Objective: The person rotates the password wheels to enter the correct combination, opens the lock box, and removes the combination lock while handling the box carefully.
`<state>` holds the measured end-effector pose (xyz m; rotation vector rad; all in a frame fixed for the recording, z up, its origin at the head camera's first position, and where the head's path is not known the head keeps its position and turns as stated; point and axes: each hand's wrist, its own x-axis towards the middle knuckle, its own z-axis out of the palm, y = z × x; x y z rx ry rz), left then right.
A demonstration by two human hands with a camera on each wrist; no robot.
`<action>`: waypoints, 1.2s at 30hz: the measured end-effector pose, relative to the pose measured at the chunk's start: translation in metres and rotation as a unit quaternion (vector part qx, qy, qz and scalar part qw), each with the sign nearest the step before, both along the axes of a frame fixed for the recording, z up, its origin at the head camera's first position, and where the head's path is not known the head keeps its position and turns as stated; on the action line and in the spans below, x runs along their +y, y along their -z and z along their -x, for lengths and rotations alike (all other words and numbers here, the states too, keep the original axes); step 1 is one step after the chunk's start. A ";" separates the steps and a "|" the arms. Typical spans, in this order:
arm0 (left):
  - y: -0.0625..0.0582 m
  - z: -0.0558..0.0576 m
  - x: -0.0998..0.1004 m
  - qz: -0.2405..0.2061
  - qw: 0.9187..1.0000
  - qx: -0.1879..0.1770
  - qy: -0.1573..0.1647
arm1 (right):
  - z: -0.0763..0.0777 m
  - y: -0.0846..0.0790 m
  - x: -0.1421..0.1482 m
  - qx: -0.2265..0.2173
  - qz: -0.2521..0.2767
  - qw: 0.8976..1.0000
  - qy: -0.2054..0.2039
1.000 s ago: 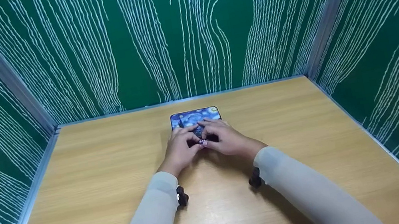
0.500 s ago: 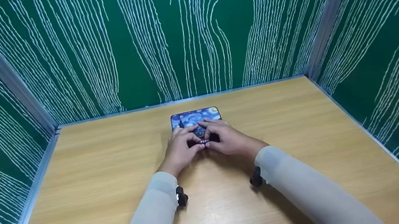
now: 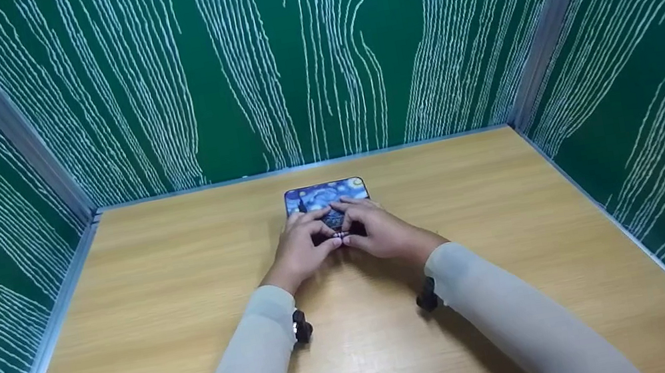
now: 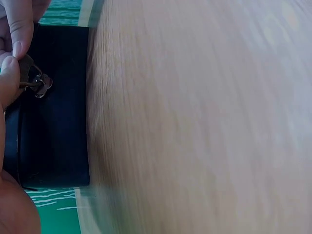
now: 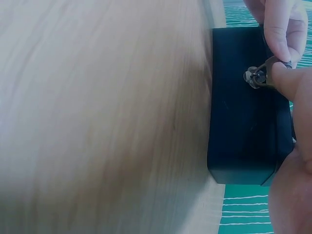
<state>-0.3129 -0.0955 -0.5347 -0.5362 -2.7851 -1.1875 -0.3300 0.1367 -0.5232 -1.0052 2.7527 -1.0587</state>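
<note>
A box (image 3: 324, 194) with a blue swirling night-sky picture on its lid stands near the back of the table. Its dark front face (image 4: 56, 131) carries a metal latch (image 5: 256, 77) with a wire loop. My left hand (image 3: 303, 244) lies over the left side of the lid, thumb and forefinger pinching the upper part of the latch. From the other side, my right hand (image 3: 373, 227) mirrors it, its thumb and forefinger on the same latch. Both thumbs nearly meet at the front edge. The fingertips cover the top of the latch and part of the lid.
The wooden table (image 3: 188, 291) extends around the box on all sides. Green panels (image 3: 310, 55) with white wavy lines stand behind it and at both sides, joined by metal posts (image 3: 9, 112). Small black cameras (image 3: 302, 328) sit at the wrists.
Both thumbs and forefingers have shifted slightly to the right at the latch within the first half second. Since then, hardly any motion shows, and the box stays in place.
</note>
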 end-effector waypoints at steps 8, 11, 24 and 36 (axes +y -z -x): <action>0.001 0.000 -0.001 -0.002 1.000 0.003 -0.001 | -0.001 0.000 -0.001 -0.009 -0.003 1.000 0.008; 0.001 0.000 -0.001 -0.002 1.000 0.004 -0.001 | 0.000 0.001 -0.001 -0.011 -0.004 1.000 0.009; -0.001 -0.001 -0.001 -0.005 1.000 0.023 0.009 | -0.002 -0.001 -0.001 -0.003 -0.008 1.000 0.011; 0.000 0.000 -0.001 0.003 1.000 0.013 0.008 | -0.002 -0.001 -0.002 -0.011 -0.011 1.000 0.017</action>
